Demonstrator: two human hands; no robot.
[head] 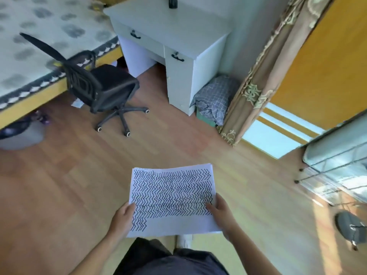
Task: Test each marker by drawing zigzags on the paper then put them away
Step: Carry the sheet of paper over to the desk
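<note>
- White paper (172,197), a thin stack of sheets, is held up in front of the person, over the wooden floor (59,185). Rows of dark zigzags cover most of the top sheet; the strip at its near edge is mostly bare.
- The floor beyond the paper's far edge is wide and open, up to the black office chair (103,86) and the white desk (172,42).
- The desk has two shut drawers with dark handles; what is inside cannot be seen.
- A checked cloth bundle (214,98) sits past the paper, between the desk and the curtain (258,76).
- A bed (39,36) stands left of the chair.
- The left hand (123,217) pinches the paper's left edge, thumb on top, fingers under.
- The right hand (220,213) pinches the paper's right edge the same way.
- Both arms reach forward from the body.
</note>
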